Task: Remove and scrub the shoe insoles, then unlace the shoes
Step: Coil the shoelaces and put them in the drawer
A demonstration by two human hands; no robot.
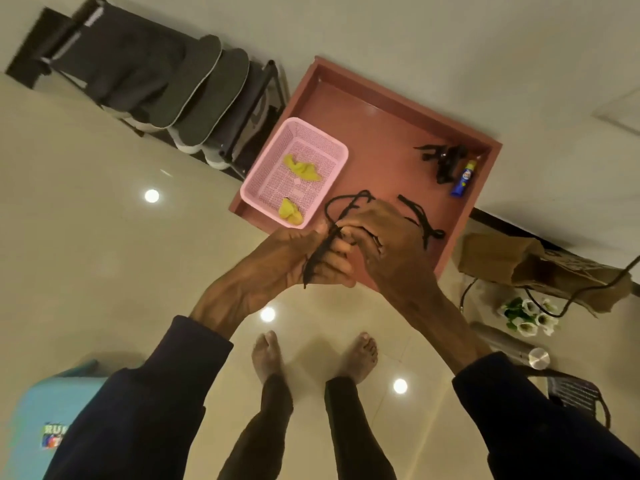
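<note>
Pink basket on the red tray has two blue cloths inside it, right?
Not quite. The two cloths in the pink basket are yellow, not blue; the head view shows it. The rest is right: the basket does sit on the red tray.

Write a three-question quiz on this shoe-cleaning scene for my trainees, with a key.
1. True or false: the left hand and the right hand both hold the black shoelace.
2. What lies in the pink basket? A. two yellow cloths B. a shoe C. a bottle
3. Fill in: the blue tube has a ____ cap.
Key: 1 true; 2 A; 3 yellow.
</note>
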